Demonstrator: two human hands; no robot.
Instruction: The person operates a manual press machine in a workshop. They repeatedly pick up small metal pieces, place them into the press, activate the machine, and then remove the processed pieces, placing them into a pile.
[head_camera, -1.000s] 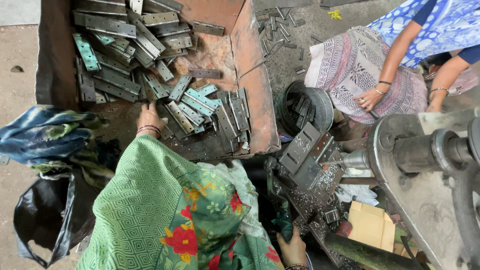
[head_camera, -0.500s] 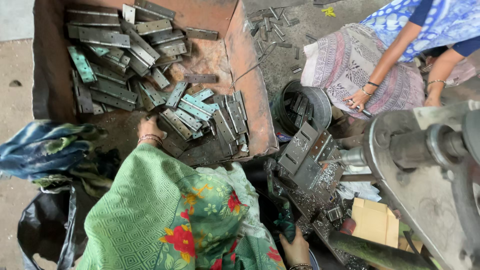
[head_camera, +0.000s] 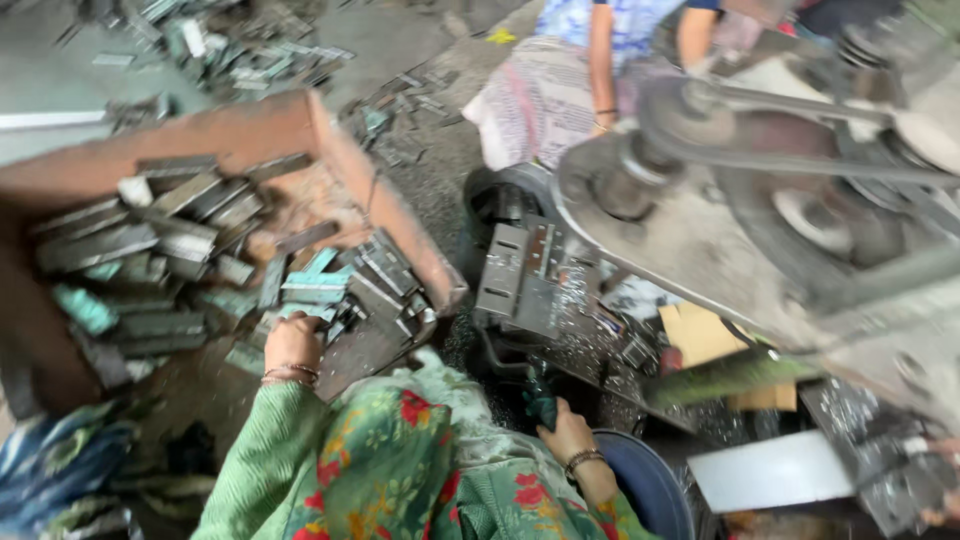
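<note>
Left hand (head_camera: 292, 340) outstretched onto metal strips (head_camera: 318, 288)

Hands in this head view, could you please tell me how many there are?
2 clearly: the left hand on the metal pieces in the rusty tray, the right hand by the dark bucket. A co-worker's hands are blurred or hidden.

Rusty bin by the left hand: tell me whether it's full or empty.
Partly full. The rusty bin holds a heap of flat metal pieces, with bare floor showing near its right wall. The left hand rests on the pieces.
</note>
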